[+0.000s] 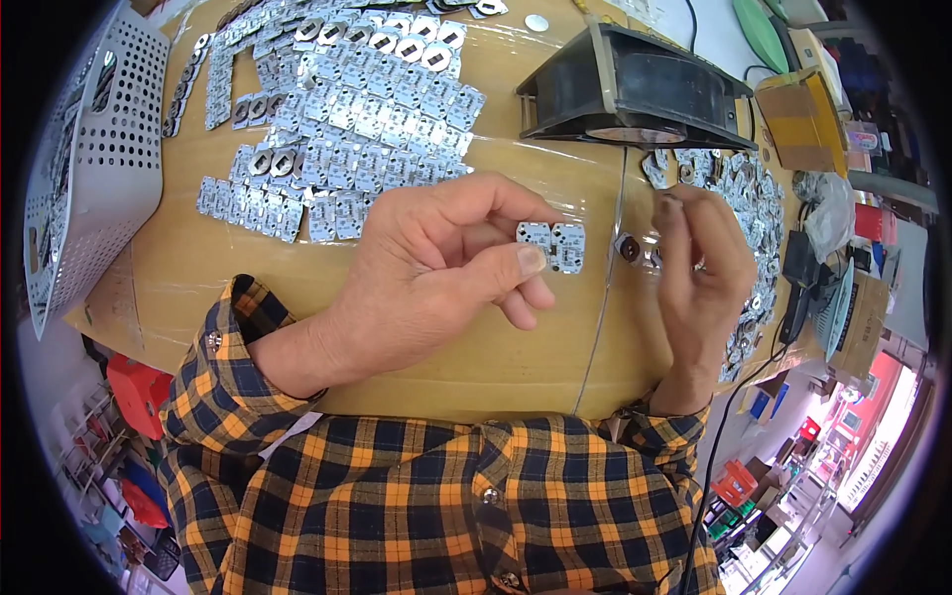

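Note:
My left hand (421,258) pinches a small strip of two joined white circuit boards (567,248) between thumb and fingers, above the middle of the table. To its right, my right hand (709,258) is raised with thumb and fingertips drawn together; whatever may be between them is too small to make out. Beside that hand, on the table, lies a small dark round part (628,248). A spread heap of small silvery metal pieces (762,213) reaches past the right hand. Many similar boards (387,104) lie in overlapping rows beyond the left hand, some carrying round metal pieces.
A white perforated plastic basket (124,129) stands at the left. Toward the back right sits a black fan (654,84) on the brown table (466,372). An open cardboard box (798,124), a clear plastic bag (831,223) and a black cable line the right edge.

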The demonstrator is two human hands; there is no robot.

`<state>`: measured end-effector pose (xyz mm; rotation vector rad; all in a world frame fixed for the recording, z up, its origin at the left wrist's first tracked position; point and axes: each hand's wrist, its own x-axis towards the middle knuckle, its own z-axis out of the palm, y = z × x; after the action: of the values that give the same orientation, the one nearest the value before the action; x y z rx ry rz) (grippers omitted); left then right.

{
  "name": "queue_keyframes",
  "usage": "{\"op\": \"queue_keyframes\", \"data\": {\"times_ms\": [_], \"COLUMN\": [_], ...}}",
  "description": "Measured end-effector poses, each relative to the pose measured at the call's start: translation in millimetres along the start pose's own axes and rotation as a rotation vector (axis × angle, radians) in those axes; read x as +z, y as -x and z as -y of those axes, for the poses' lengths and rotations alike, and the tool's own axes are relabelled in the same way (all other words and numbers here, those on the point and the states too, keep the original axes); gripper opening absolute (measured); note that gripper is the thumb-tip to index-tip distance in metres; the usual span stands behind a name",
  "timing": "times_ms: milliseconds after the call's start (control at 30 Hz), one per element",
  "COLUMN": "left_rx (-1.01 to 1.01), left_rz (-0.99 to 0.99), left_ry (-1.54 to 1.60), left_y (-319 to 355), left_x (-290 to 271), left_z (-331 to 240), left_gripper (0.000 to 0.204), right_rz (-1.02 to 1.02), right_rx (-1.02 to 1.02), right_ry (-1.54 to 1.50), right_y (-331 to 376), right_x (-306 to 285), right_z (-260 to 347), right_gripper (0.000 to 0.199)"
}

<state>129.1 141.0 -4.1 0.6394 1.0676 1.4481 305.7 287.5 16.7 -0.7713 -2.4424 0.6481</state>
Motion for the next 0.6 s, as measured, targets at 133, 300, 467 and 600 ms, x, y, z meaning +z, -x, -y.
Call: {"op": "queue_keyframes", "data": {"times_ms": [133,300,467,600], "left_rx": [-0.012,-0.025,-0.017,-0.022], "left_rz": [0.016,-0.005,-0.017,-0.026], "left_ry": [-0.021,-0.057,-0.134,0.028], "left_y": [2,3,5,3], "left_x": [1,0,2,8], "left_z": [-1,-2,-4,-2], "left_gripper": [0.018,0.016,0.016,0.013], "right_rz": [0.194,0.419,0.456,0.335], "right_rx": [0.301,0.309,0.264,0.125], "right_ry": [-0.500,-0.669,-0.665,-0.518], "right_y": [7,9,10,11], "right_x": [-9,8,10,10], "right_z": [13,23,21,22], "right_gripper": [0.025,0.027,0.019,0.020]}}
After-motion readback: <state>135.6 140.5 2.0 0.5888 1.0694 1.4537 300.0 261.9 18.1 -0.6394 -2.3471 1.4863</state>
